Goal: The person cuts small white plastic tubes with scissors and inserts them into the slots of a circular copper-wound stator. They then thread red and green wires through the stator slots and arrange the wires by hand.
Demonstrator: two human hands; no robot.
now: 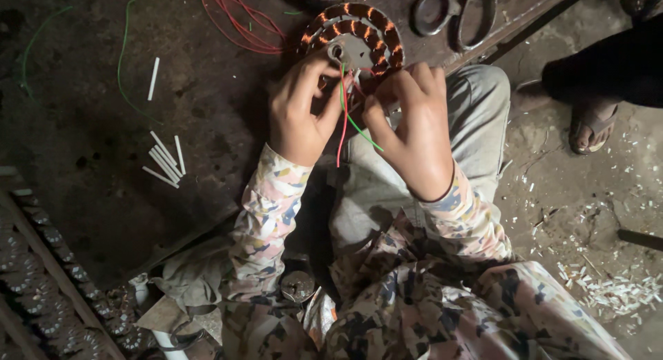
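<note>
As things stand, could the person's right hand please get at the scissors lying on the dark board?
Probably yes. The scissors lie bare on the board just beyond the right hand, with nothing between them. But that hand is busy at the copper-wound stator with its red and green wires, so it would have to let go.

A dark, stained workbench (90, 194) carries loose white sleeve tubes (164, 163), red wire loops (238, 22), a thin green wire (124, 63) and scissors (456, 11); a copper-wound stator ring (359, 32) lies at its edge. Beside it, the dirt floor (580, 194) — littered with white tube offcuts (615, 287).
</note>
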